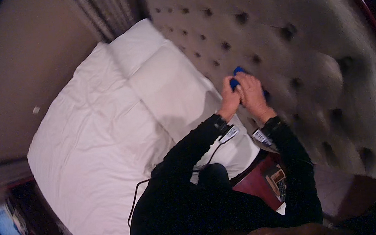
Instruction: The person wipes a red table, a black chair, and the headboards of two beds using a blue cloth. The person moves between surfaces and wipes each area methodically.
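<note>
My right hand [252, 94] presses over a blue cloth [238, 70] near the tufted grey headboard [267, 46]. Close against it, my left hand [229, 98] closes around another visible bit of the same blue material. Most of the cloth is hidden under my fingers; small patches show at the fingertips and beside the right wrist. Below my hands lies the bed's white pillow area [176, 80], with a white duvet [95, 140] further left. Black straps with printed tags circle both wrists.
A dark red bedside table [253, 183] stands below my right arm, bearing a tray [270, 174] and a remote control [282, 190]. A black cable [135, 199] loops beside my left arm. Curtains [106, 14] hang behind the bed's far side. A small white piece [36, 109] shows at left.
</note>
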Motion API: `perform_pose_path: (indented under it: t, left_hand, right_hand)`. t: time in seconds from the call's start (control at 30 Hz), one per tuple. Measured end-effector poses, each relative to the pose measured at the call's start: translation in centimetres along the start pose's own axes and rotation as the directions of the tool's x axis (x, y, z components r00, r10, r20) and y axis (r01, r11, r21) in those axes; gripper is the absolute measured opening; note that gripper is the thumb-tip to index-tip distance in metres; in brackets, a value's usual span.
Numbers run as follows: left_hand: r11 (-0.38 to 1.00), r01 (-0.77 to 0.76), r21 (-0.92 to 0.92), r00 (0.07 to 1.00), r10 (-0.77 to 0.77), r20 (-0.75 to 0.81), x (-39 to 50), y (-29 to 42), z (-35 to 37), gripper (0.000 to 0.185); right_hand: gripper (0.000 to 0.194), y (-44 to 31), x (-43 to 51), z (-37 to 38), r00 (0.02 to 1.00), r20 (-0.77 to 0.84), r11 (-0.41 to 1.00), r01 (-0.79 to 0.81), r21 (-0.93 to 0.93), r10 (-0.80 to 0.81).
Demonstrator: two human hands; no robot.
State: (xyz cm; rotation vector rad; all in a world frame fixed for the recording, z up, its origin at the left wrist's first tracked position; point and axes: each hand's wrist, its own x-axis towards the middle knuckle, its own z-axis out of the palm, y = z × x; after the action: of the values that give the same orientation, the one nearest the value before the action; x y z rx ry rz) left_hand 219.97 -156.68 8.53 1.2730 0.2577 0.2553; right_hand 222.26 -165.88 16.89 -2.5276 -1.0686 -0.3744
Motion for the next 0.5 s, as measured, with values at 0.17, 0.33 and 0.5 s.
perform_pose_path:
  t: [0.17,0.33,0.5]
  left_hand:
    - [0.982,-0.188,0.026,0.981,0.187,0.044,-1.0,3.3,1.7,0.036]
    - [0.920,-0.391,-0.016,0.914,0.390,0.112,1.5,5.0,4.0,0.052]
    - [0.810,-0.472,0.348,0.847,0.308,0.433,0.1,-1.2,1.7,0.057]
  right_hand:
    - [0.040,-0.7,0.2,-4.1,0.979,0.064,0.962,-0.201,0.183,0.193]
    - [0.034,0.4,0.4,-7.0,0.990,-0.103,0.990,-0.110,-0.085,0.101]
    - [0.024,1.7,-5.8,-5.0,0.992,-0.037,0.920,0.100,-0.380,-0.123]
